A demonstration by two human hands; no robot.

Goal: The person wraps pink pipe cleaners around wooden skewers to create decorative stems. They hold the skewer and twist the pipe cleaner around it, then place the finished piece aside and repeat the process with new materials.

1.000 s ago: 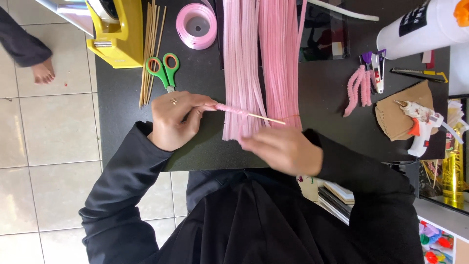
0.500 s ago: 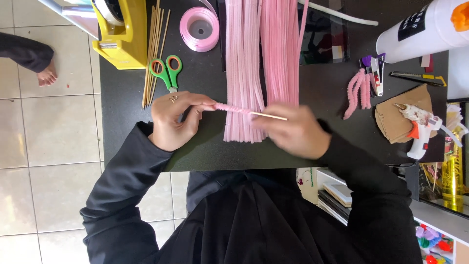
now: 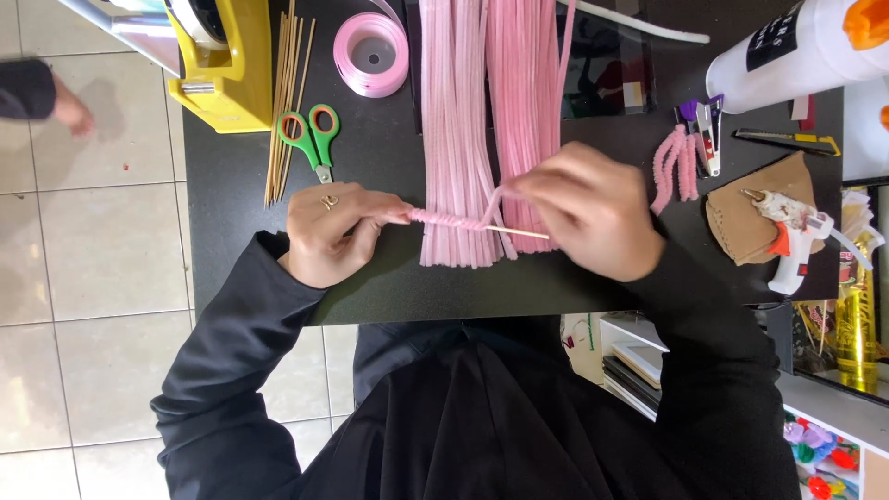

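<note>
pink pipe cleaner (image 3: 454, 220) wound along a thin wooden skewer (image 3: 519, 231), held level over the black table (image 3: 389, 278) near its close edge.

left hand (image 3: 329, 231) is closed on the wrapped end, pinching so the coil cannot slip; right hand (image 3: 593, 222) is curled around the loose tail and the bare end, keeping it taut. pink bundles (image 3: 491, 120) lie just beyond, green scissors (image 3: 310, 139) far left, glue gun (image 3: 787, 231) right, all within reach.

Fuzzy pink pipe cleaner (image 3: 444, 219) on thin wooden skewer (image 3: 519, 231) (matt black tabletop (image 3: 231, 222) beneath).
</note>
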